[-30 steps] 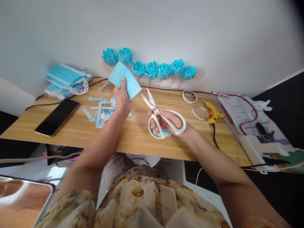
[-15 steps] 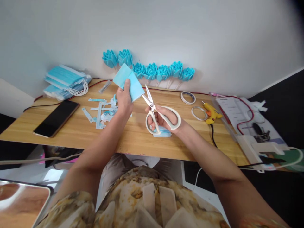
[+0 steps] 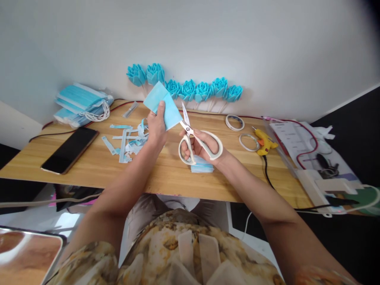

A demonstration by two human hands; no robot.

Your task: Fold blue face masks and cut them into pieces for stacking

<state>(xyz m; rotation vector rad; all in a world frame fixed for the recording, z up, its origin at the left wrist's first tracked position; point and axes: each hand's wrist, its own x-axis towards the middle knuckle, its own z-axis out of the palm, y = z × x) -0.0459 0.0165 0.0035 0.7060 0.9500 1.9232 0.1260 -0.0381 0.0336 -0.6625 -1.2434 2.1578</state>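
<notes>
My left hand grips a folded light-blue piece of mask fabric, thumb on top. My right hand has its fingers through the handles of white scissors. The blades are apart, one at the fabric's lower right corner; whether the corner lies between them I cannot tell. Below my right hand a small stack of blue fabric pieces lies on the wooden table, partly hidden. Cut-off strips of blue and white lie scattered left of my left hand.
Several blue fabric flowers on sticks lean along the wall. Face masks are piled at the back left, near a phone. At right are tape rolls, a yellow glue gun and a power strip with cables.
The fabric and my left hand have shifted slightly right and down. The scissors have moved a little left and up, and their blades stay apart.
</notes>
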